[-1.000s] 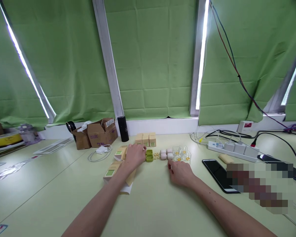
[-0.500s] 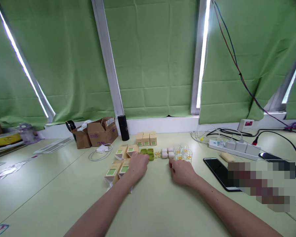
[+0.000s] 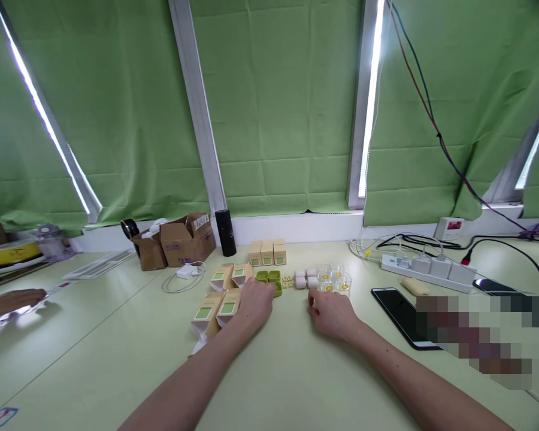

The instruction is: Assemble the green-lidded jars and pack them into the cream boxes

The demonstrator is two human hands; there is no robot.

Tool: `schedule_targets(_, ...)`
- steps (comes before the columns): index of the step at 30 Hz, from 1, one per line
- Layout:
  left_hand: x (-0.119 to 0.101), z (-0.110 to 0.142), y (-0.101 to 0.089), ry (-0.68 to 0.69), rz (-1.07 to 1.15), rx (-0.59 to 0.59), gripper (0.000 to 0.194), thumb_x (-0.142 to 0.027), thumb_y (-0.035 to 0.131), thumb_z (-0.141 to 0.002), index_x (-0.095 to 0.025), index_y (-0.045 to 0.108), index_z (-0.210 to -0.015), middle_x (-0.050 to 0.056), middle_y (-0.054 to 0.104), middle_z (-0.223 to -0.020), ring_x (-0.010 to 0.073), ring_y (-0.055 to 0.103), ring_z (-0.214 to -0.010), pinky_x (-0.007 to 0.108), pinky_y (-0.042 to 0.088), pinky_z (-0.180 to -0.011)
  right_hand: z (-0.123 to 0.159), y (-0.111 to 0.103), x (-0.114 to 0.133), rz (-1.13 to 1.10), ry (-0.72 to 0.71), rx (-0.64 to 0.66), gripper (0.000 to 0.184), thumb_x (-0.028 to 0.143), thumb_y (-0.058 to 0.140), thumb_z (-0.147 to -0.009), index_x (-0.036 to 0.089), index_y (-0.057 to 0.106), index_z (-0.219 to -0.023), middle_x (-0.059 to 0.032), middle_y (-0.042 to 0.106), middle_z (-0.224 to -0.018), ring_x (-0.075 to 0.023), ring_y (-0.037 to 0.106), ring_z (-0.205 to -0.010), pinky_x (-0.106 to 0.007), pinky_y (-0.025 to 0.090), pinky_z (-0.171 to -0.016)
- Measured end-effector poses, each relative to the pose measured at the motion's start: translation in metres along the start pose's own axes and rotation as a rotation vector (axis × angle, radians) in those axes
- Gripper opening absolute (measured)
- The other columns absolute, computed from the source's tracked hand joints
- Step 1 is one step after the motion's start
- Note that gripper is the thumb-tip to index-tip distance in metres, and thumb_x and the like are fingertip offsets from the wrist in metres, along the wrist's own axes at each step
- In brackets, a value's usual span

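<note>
My left hand [image 3: 257,300] rests back-up on the table beside green square cups [image 3: 268,275], overlapping one in view. Its fingertips are hidden below the hand. Left of it stand tan, slant-topped paper boxes [image 3: 206,309] with green labels. My right hand [image 3: 333,312] lies closed on the table, fingers curled, with nothing visible in them. Clear cups with yellow centres [image 3: 338,276] are just beyond it. White-pink cylindrical pieces [image 3: 306,279] stand beside those cups. Small yellowish tiles [image 3: 287,282] lie between the white pieces and the green cups.
Three small tan boxes [image 3: 267,253] stand farther back. A black cylinder [image 3: 225,233] and an open cardboard box [image 3: 187,240] are behind on the left. To the right lie a phone [image 3: 399,314] and a power strip [image 3: 426,269] with cables. Another person's hand [image 3: 15,302] appears far left.
My left hand has shifted slightly right, over part of the green cups. My right hand has stayed put. Another person's hand has come in at the far left.
</note>
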State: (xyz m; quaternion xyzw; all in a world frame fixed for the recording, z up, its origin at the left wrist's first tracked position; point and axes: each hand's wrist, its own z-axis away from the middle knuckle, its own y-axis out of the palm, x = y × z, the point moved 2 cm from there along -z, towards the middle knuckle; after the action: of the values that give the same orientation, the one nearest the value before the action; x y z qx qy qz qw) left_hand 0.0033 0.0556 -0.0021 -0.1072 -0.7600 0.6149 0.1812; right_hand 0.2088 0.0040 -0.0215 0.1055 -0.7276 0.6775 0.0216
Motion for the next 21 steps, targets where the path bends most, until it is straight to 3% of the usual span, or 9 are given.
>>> schedule_targets(4,-0.008,0.005,-0.004,0.023,-0.018,-0.001,0.031,-0.005,0.046,-0.089,-0.02,0.073,-0.087,0.012,0.076,-0.084,0.028,0.07,-0.084,0.042,0.041,-0.087,0.002,0.002,0.003,-0.083,-0.002,-0.04,0.021,0.029,0.057,-0.094,0.024,0.061,-0.114,-0.0068,0.076,-0.103,-0.0268,0.069,-0.098,-0.031,0.036,-0.07)
schedule_targets(11,-0.029,0.022,-0.023,0.136,-0.038,-0.107,0.033,0.003,0.047,-0.078,-0.02,0.068,-0.088,0.011,0.073,-0.076,0.0272,0.068,-0.074,0.042,0.04,-0.086,0.005,-0.001,0.008,-0.341,-0.094,-0.287,0.037,0.024,0.061,-0.092,0.026,0.053,-0.128,-0.0044,0.069,-0.123,-0.0199,0.068,-0.094,-0.03,0.044,-0.074)
schedule_targets(14,-0.034,0.028,-0.026,0.196,-0.052,-0.259,0.029,0.003,0.05,-0.076,-0.02,0.066,-0.084,0.01,0.07,-0.069,0.026,0.064,-0.068,0.04,0.038,-0.078,0.008,-0.003,0.009,-0.43,-0.139,-0.412,0.04,0.022,0.06,-0.09,0.026,0.051,-0.129,-0.0062,0.068,-0.121,-0.0212,0.068,-0.091,-0.034,0.049,-0.076)
schedule_targets(17,-0.037,0.033,-0.025,0.274,-0.073,-0.502,0.024,0.003,0.053,-0.072,-0.019,0.062,-0.076,0.006,0.064,-0.058,0.0225,0.058,-0.058,0.037,0.032,-0.068,0.009,-0.002,0.008,-0.521,-0.186,-0.516,0.046,0.021,0.06,-0.088,0.027,0.048,-0.132,-0.0082,0.067,-0.117,-0.0245,0.068,-0.093,-0.038,0.053,-0.074)
schedule_targets(21,-0.04,0.037,-0.024,0.393,-0.066,-0.733,0.022,0.003,0.054,-0.071,-0.019,0.057,-0.07,0.001,0.055,-0.049,0.0185,0.05,-0.052,0.036,0.025,-0.063,0.007,0.0,0.007,-0.617,-0.266,-0.578,0.05,0.019,0.06,-0.086,0.028,0.046,-0.133,-0.0095,0.065,-0.123,-0.0261,0.067,-0.1,-0.042,0.057,-0.078)
